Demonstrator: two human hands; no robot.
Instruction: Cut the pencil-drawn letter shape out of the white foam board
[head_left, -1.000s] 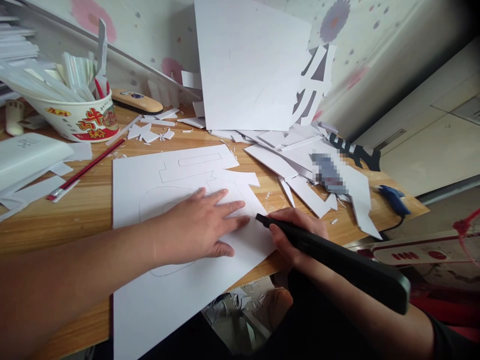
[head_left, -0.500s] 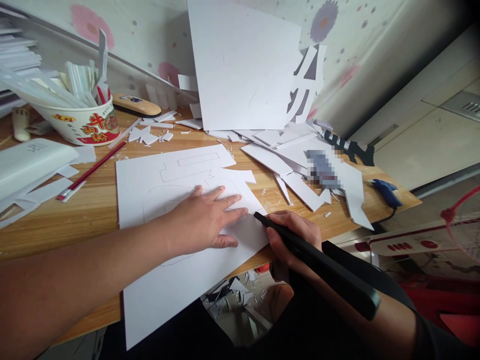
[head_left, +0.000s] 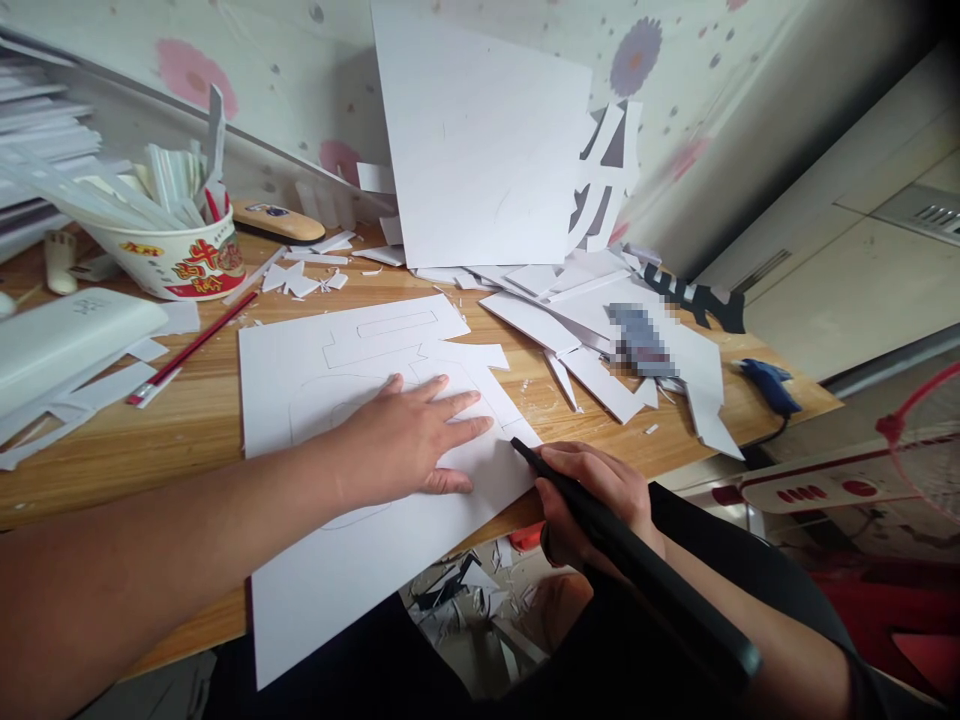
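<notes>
A white foam board (head_left: 315,590) with thin drawn outlines and a notched upper-right edge lies on the wooden table, its lower part jutting past the front edge. My left hand (head_left: 416,435) is spread flat on it, fingers apart, covering part of the curved outlines. Just right of those fingertips, my right hand (head_left: 596,490) grips a long, thick black pen-shaped tool (head_left: 637,565). Its narrow tip is over the board's right side; whether it touches the surface I cannot tell.
A paper bowl (head_left: 180,260) of glue sticks and a red pencil (head_left: 199,345) are at left. White board offcuts (head_left: 536,325) are heaped behind on the right, below an upright white board (head_left: 487,140). A blue glue gun (head_left: 769,385) rests at the table's right end.
The tool's tip has shifted slightly down and right, away from my left fingertips, with my right hand. My left hand stays flat on the board. The view has shifted a little.
</notes>
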